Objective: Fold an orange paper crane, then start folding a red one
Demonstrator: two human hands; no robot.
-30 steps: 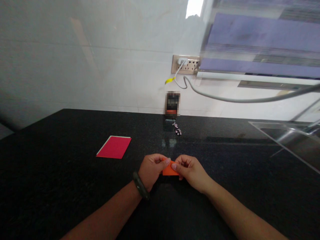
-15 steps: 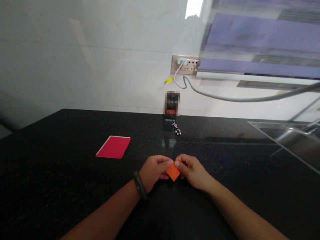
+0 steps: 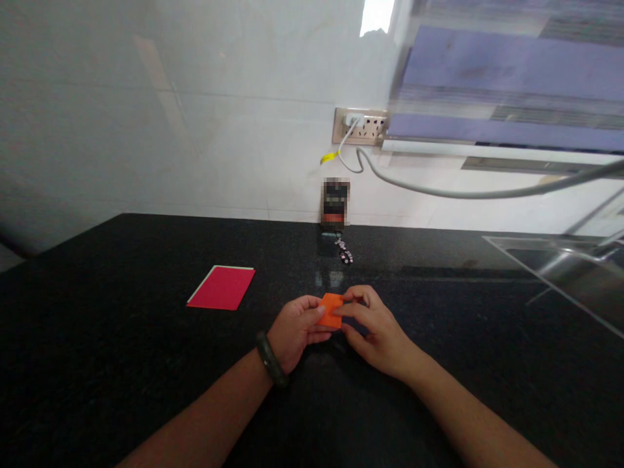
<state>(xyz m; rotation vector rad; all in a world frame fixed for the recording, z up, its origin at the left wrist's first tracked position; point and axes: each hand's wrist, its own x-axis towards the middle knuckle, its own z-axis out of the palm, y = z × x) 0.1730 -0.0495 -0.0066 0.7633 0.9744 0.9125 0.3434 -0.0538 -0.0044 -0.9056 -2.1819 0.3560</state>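
A small folded piece of orange paper (image 3: pixel 330 314) is between my hands, just above the black countertop. My left hand (image 3: pixel 294 328) pinches its left side, thumb on top and fingers underneath. At its right side, my right hand (image 3: pixel 376 330) has the fingertips on the face and edge of the paper, with the thumb low at the near corner. The paper's underside is hidden. Farther left on the counter lies a stack of square paper (image 3: pixel 221 288), red on top with a white edge showing.
Against the wall leans a blurred dark object (image 3: pixel 335 203) with a beaded strap (image 3: pixel 344 251). A sink (image 3: pixel 560 260) is set into the counter (image 3: pixel 121 364) at right. A wall socket (image 3: pixel 361 126) holds a plug and a grey cable (image 3: pixel 453 194).
The orange paper has turned from point-down to a more upright shape and moved slightly up and left. My right hand has shifted its grip, its fingers now more spread.
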